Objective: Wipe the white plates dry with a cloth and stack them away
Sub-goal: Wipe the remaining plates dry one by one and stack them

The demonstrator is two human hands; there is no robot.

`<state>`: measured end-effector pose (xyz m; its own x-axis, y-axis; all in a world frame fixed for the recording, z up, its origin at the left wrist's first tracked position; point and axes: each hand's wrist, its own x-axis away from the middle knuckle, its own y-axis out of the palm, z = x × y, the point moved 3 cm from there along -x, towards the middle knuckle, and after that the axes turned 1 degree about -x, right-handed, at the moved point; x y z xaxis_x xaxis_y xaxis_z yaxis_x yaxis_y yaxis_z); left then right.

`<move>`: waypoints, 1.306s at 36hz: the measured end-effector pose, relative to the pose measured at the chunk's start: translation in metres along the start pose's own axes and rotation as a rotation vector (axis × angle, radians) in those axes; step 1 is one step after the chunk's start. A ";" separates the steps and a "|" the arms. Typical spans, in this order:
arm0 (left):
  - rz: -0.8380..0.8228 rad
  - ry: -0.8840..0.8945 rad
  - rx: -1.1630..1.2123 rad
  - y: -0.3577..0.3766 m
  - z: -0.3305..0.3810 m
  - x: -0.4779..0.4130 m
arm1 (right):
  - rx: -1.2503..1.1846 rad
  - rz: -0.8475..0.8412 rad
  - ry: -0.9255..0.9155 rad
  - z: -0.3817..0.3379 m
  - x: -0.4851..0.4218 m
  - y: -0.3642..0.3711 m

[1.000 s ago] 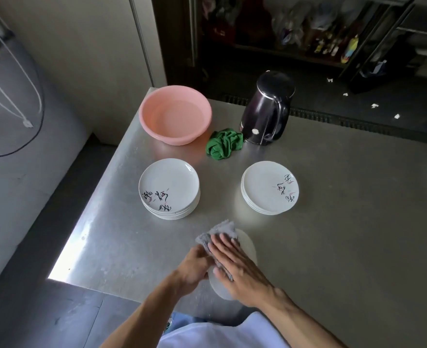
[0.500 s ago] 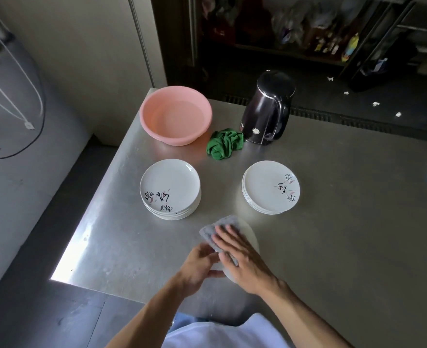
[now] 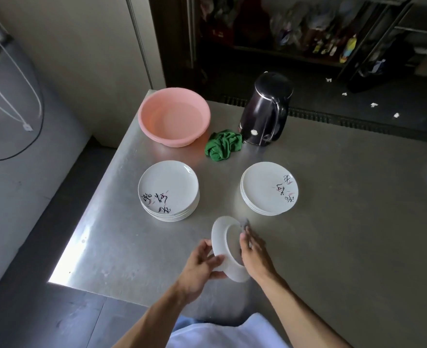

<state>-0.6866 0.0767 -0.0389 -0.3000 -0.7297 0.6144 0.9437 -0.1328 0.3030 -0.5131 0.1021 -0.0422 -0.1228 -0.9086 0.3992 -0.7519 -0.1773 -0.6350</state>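
A brushed steel worktop [image 3: 345, 222] is seen beneath both grips, with its near left corner lit brightly to the left of the left grip [image 3: 202, 262]. A pink basin [image 3: 177, 140] is set far beyond the left grip, at the worktop's back corner. A dark kettle [image 3: 265, 111] is stood upright far beyond the right grip [image 3: 255, 257], its handle turned toward the viewer.

Two stacks of white plates are laid face up. The left stack [image 3: 168, 187] is placed just beyond the left grip and slightly to its left; the right stack [image 3: 267, 187] is placed just beyond the right grip. Black brush lettering with small pink marks is printed on each top plate.

A single plate [image 3: 220, 237] is held between the two grips, raised above the worktop and tipped up on edge. Its plain white underside, with a round foot ring, is turned toward the left. Its lower left rim is clasped by the left grip, fingers curled over the edge and thumb tucked below. Its right edge is pinched by the right grip, the thumb laid inside the foot ring and the fingers hidden behind.

A crumpled green cloth [image 3: 223, 145] is left between basin and kettle, well beyond both grips. A blurred scrap of grey cloth [image 3: 246, 223] is seen at the right grip's fingertips, behind the plate.
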 end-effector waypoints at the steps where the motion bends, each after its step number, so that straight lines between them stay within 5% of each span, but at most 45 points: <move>1: 0.022 -0.001 -0.001 0.000 0.000 -0.001 | -0.042 -0.025 0.034 0.000 0.001 -0.001; 5: 0.052 0.000 -0.018 0.000 0.009 -0.005 | -0.057 -0.096 -0.291 -0.017 0.021 0.002; 9: -0.034 0.021 -0.107 0.004 0.015 -0.002 | 0.231 -0.162 -0.670 -0.023 0.032 0.010; 13: -0.033 -0.014 -0.074 0.002 0.014 0.002 | 0.221 -0.036 -0.302 -0.008 0.008 0.001; 16: -0.049 -0.029 -0.078 0.003 0.014 0.002 | 0.131 -0.101 -0.045 -0.001 0.002 -0.004; 19: -0.049 -0.029 -0.086 0.002 0.013 0.002 | 0.131 -0.042 -0.367 -0.016 0.020 -0.003; 23: -0.078 0.018 -0.131 0.002 0.014 0.006 | 0.314 -0.181 -0.704 -0.017 0.038 0.002; 25: -0.087 0.045 -0.110 0.003 0.012 0.008 | 0.376 -0.144 -0.649 -0.012 0.033 0.002; 30: 0.030 0.044 -0.006 0.000 0.004 0.003 | 0.217 -0.094 -0.063 0.004 0.003 0.000; 36: 0.022 0.045 -0.094 0.003 0.016 -0.003 | 0.058 -0.093 -0.453 -0.027 0.021 0.012; 39: -0.015 0.043 -0.137 0.003 0.012 0.000 | 0.163 -0.133 -0.665 -0.030 0.030 0.014; 41: -0.024 0.027 -0.127 0.002 0.010 0.003 | 0.217 -0.074 -0.605 -0.024 0.021 0.013; 45: -0.077 0.006 -0.127 0.002 0.009 0.005 | 0.032 0.104 -0.194 -0.016 0.002 -0.001; 47: -0.104 0.007 -0.149 0.003 0.007 0.005 | 0.096 0.085 -0.299 -0.021 0.005 0.004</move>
<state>-0.6856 0.0775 -0.0300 -0.3969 -0.7115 0.5799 0.9179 -0.3054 0.2535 -0.5303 0.1047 -0.0281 0.0239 -0.9899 0.1397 -0.6809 -0.1185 -0.7228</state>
